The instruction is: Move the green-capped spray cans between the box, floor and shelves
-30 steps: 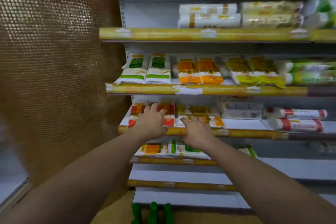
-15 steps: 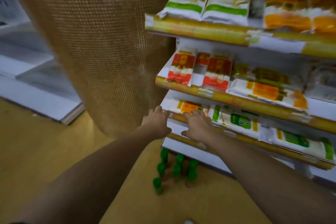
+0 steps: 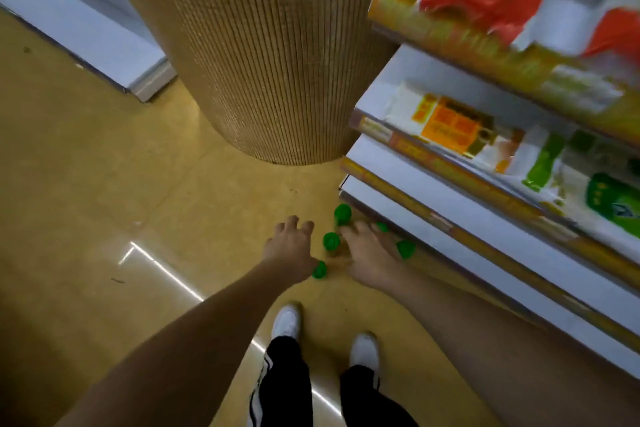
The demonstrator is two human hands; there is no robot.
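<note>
Head view. Both arms stretched down toward the yellowish glossy floor (image 3: 104, 218). Left hand (image 3: 290, 246) and right hand (image 3: 372, 255) hover side by side over a cluster of small bottles with bright green plastic caps (image 3: 331, 240) standing on the floor just beside the foot of the white-and-yellow shop shelving (image 3: 450, 218).

Grip, left: fingers spread and loosely bent, holding nothing; one cap shows just under the wrist. Grip, right: fingers extended over the bottles, nothing clasped as far as the motion blur lets me tell; it hides part of the cluster.

Step, as I judge it: the reach, before any grasp. Next move calls for lowering further and closing the fingers round the necks below the caps, without knocking neighbours over.

The bottles: about five caps visible, round, upright, close together; bodies mostly hidden.

Around: a tall woven brown cylindrical column (image 3: 263, 45) behind; white shoes (image 3: 287, 321) below.
</note>
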